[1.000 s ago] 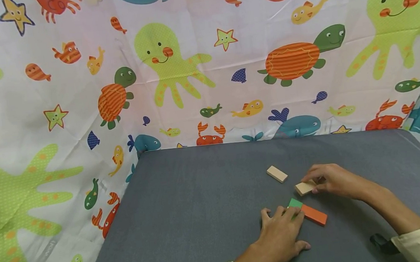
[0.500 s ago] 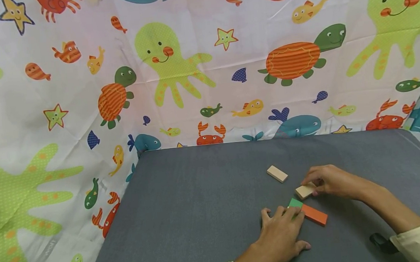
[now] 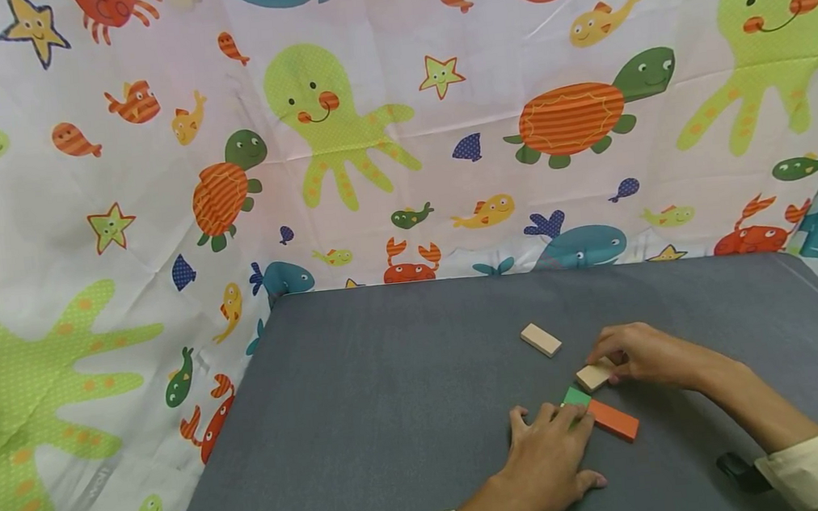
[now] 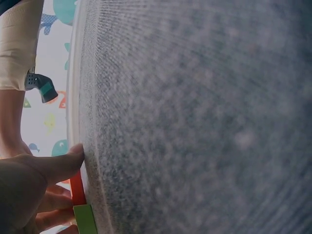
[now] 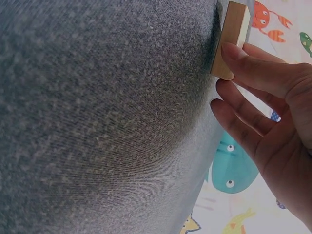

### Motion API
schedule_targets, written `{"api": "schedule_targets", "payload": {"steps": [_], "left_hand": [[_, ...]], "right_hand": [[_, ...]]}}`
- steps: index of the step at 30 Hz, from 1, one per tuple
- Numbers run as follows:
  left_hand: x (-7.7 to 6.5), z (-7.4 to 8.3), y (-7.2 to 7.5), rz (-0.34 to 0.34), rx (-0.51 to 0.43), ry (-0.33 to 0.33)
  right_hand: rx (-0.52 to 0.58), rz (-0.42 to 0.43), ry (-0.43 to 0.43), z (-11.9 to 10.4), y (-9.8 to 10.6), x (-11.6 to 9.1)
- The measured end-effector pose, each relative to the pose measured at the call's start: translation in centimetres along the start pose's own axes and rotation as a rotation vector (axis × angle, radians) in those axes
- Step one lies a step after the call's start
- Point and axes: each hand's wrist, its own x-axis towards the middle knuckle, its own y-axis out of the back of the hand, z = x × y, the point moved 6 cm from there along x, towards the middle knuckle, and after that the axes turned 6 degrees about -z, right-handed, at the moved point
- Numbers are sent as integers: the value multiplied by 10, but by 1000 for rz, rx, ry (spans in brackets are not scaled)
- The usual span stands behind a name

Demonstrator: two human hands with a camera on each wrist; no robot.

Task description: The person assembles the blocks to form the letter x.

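My right hand (image 3: 647,355) pinches a plain wooden block (image 3: 593,375) between thumb and fingers, low at the grey tabletop. In the right wrist view the thumb presses the broad side of this wooden block (image 5: 229,44). My left hand (image 3: 547,458) rests with its fingertips on a green block (image 3: 576,396), partly covering it, and its thumb is spread away to the right. An orange-red block (image 3: 615,420) lies end to end with the green one, beside the left fingers. The held block's near corner is close to the green block's far end.
Another plain wooden block (image 3: 540,340) lies farther back on the grey table (image 3: 364,405), to the left of the right hand. A white curtain (image 3: 375,39) printed with sea animals hangs behind and along the left side. A dark strap (image 3: 743,471) hangs by the right sleeve.
My right hand has eased the held wooden block slightly nearer, toward the green block. The left hand and the other blocks have stayed where they were.
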Motion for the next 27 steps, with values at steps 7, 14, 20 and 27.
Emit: {"api": "schedule_targets", "payload": {"steps": [7, 14, 20, 27], "left_hand": [[0, 0, -1, -1, -5, -2], [0, 0, -1, -4, -6, -1], [1, -1, -1, -16, -13, 0], [1, -1, -1, -20, -18, 1]], "right_hand": [[0, -10, 18, 0, -1, 2], [-5, -24, 29, 1, -3, 4], [-14, -39, 10, 1, -3, 5], [-28, -43, 20, -2, -3, 7]]}}
